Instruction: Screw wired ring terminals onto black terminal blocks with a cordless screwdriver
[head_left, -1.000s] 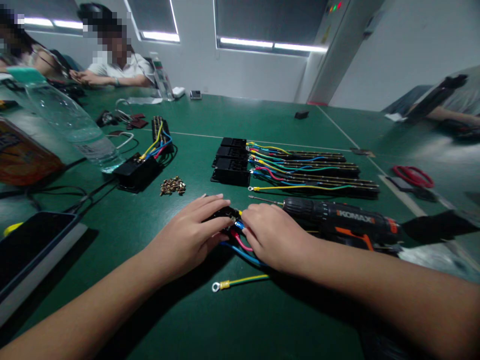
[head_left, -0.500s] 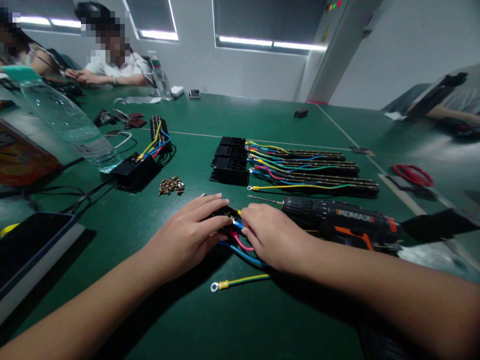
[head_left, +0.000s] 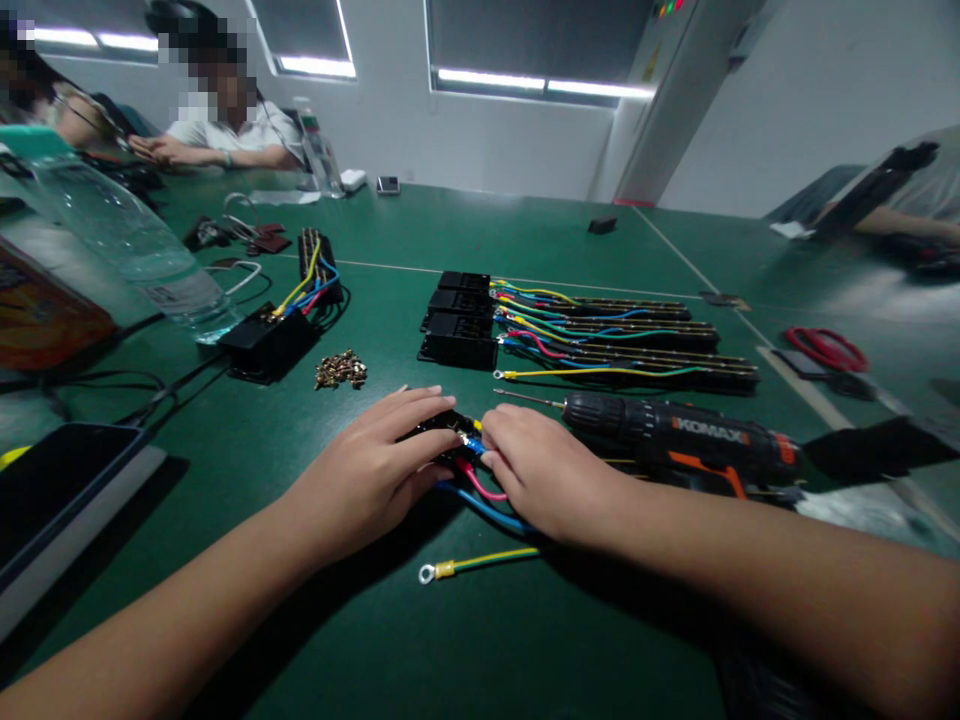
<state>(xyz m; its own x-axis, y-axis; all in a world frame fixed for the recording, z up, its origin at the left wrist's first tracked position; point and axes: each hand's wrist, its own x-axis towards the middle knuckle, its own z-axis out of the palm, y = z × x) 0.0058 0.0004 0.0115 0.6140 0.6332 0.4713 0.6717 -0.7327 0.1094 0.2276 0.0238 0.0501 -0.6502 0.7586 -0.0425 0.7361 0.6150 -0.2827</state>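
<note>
My left hand [head_left: 386,455] is wrapped over a black wired box [head_left: 442,424], mostly hidden under the fingers. At the box's right end my right hand [head_left: 544,470] pinches a blue-sleeved wire terminal [head_left: 474,444], beside my left fingertips. A pink wire [head_left: 487,488] and a blue wire [head_left: 487,512] curve from the box beneath my right hand. Nearer me, a yellow-green wire with a ring terminal [head_left: 444,570] lies loose on the green table [head_left: 465,650]. Beyond my left hand is a small heap of brass screws [head_left: 341,370].
Several wired black boxes [head_left: 459,340] with long terminal strips lie ahead; another wired box [head_left: 266,345] sits left. A power drill [head_left: 675,435] lies right of my right hand. A water bottle [head_left: 142,245] and a dark-screened device [head_left: 67,490] are left. A person [head_left: 236,135] sits across the table.
Both hands hold almost the same position on the box and wire terminal. The view has shifted very slightly; nothing else visibly moved.
</note>
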